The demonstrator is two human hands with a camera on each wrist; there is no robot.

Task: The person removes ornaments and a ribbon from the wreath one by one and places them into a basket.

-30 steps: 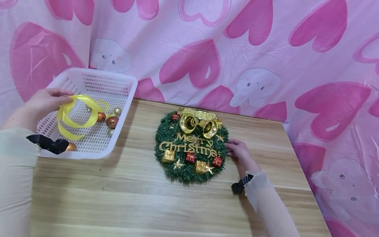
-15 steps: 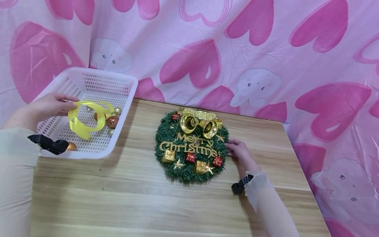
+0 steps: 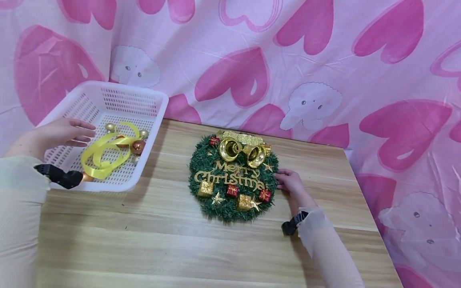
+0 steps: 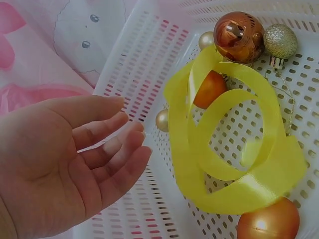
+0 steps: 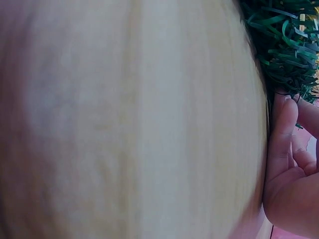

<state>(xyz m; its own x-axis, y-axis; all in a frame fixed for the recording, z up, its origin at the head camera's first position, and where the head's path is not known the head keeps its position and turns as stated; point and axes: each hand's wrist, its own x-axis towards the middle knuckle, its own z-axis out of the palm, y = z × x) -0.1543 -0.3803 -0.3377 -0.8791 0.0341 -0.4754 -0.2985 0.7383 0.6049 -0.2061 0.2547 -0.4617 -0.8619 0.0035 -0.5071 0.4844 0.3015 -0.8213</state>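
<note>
My left hand hovers over the left side of a white plastic basket, its fingers loosely spread with nothing in them. A coil of yellow ribbon lies in the basket among several bauble ornaments, apart from the fingertips in the left wrist view. Copper, orange and glittery gold baubles show there. A green Christmas wreath with gold bells, "Merry Christmas" lettering, little gift boxes and stars lies flat on the table. At its right edge my right hand pinches the green needles between thumb and fingers.
The wood-grain table runs under the wreath and basket. Behind and to the right hangs a pink curtain with hearts and cartoon animals. A black wrist camera sits on the left wrist, close above the basket's near rim.
The left hand has let go of the yellow ribbon, which dropped from its fingers onto the baubles and basket floor. The right hand and wreath have stayed in place.
</note>
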